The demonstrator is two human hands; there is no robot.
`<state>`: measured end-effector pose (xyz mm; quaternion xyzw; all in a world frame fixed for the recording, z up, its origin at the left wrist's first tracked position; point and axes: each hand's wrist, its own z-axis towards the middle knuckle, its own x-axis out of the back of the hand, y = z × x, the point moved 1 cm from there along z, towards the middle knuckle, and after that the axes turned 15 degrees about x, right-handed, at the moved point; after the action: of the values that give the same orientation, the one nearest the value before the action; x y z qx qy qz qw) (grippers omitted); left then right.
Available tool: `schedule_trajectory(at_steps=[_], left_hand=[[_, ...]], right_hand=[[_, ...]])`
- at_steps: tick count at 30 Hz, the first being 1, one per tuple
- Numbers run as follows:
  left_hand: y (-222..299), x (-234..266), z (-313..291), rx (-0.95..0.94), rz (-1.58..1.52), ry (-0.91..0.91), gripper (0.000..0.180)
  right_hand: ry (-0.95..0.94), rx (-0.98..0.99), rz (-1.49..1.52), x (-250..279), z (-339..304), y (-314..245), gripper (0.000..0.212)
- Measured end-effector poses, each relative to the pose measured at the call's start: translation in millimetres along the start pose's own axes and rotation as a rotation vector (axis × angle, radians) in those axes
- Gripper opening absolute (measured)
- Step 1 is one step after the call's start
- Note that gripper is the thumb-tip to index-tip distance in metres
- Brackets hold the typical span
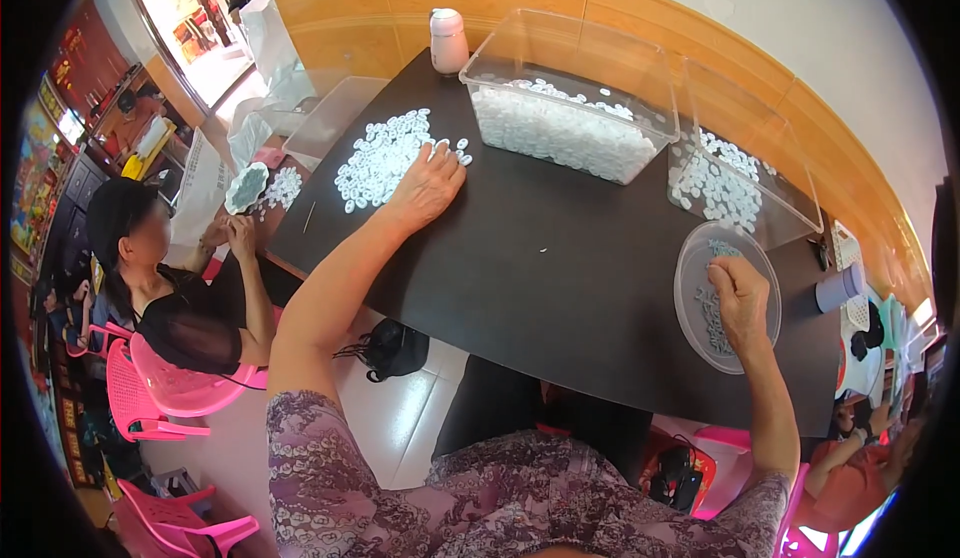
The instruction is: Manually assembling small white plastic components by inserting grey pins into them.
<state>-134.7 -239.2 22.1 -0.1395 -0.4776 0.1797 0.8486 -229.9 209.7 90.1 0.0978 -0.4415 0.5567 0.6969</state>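
Note:
My left hand (430, 188) reaches to the right edge of a spread pile of small white oval plastic pieces (375, 163), fingers stretched out and slightly apart, tips touching the pieces. Over a round, shallow, clear tray (685, 313) my right hand (742, 303) is closed with the fingers curled in. Whatever it may hold is hidden by the fingers. Small grey screw-like parts (712, 323) lie in the tray, below and beside that hand.
Behind my hands stands a clear bin (570, 138) filled with white pieces; another clear bin (735, 183) holds fewer. A pink bottle (449, 43) and a lilac cup (840, 288) stand on the dark table (540, 268). A person (190, 278) works at the left.

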Motion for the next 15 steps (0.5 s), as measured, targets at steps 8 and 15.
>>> schedule_trajectory(at_steps=[8,15], left_hand=[[-9.0,-4.0,4.5,0.121,-0.219,0.082,0.023],[-4.1,-13.6,15.9,-0.002,-0.064,-0.066,0.026]], right_hand=[[0.017,0.035,-0.020,0.9,-4.7,-4.7,0.008],[0.000,-0.046,0.027,-3.2,-2.5,-14.2,0.006]])
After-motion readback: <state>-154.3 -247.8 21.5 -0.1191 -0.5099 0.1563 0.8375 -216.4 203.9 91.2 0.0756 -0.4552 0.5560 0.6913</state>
